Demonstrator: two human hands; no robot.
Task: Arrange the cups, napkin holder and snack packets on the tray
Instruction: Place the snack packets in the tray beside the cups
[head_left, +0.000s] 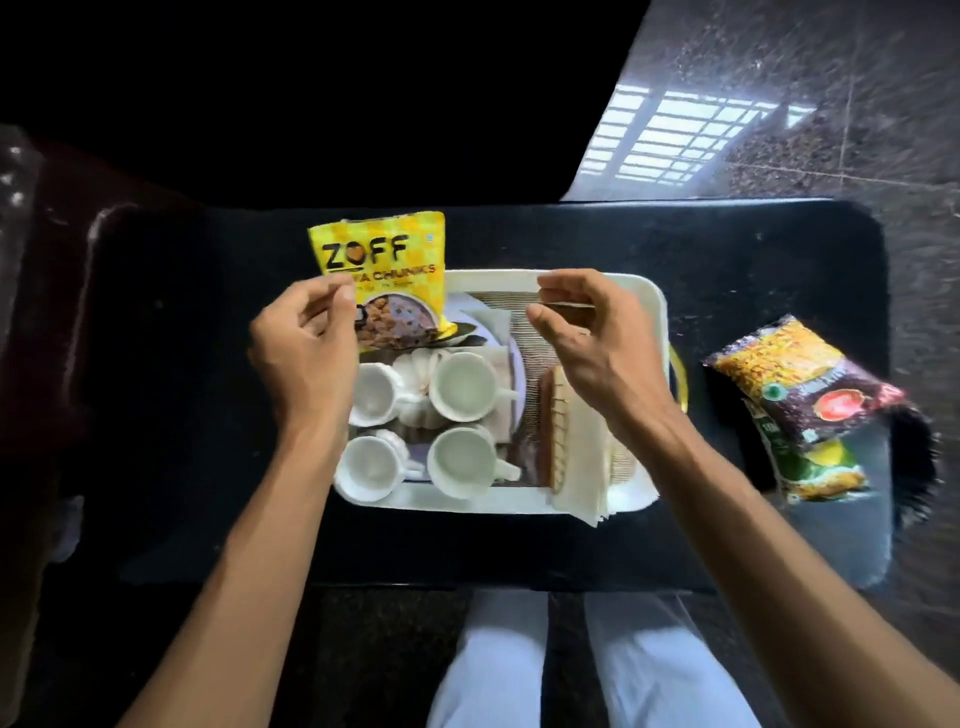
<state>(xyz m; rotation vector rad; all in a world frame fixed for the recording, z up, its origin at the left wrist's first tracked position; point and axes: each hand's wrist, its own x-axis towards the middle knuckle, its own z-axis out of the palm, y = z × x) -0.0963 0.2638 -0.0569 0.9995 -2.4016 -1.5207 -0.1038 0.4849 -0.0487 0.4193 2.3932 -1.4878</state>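
- Four cups (462, 387) stand in a two-by-two block at the left end of the tray (467, 503), and the napkin holder (557, 426) with its napkins sits in the near right part, so the room left for packets is the far strip of the tray
- The left hand (306, 343) pinches the yellow packet (384, 260) at its lower left edge between thumb and fingers; the packet stands tilted up over the tray's far left corner, and I cannot tell whether its lower edge hangs just above the tray floor or rests on it behind the cups
- The right hand (592, 343) hovers over the far middle of the tray with thumb and fingers curled toward each other; I cannot tell whether it pinches something thin or nothing at all
- To do this step well, I judge the packet should be laid flat along the far strip, label up, and lowered slowly so its bottom corner does not knock the rear cups
- A pinch on one edge lets a soft bag swing, so the right hand could steady the opposite edge
- Keep it well to the left: a dark packet (800, 384) and a green packet (815, 470) under it wait on the table (519, 545) to the right of the tray and will need space too
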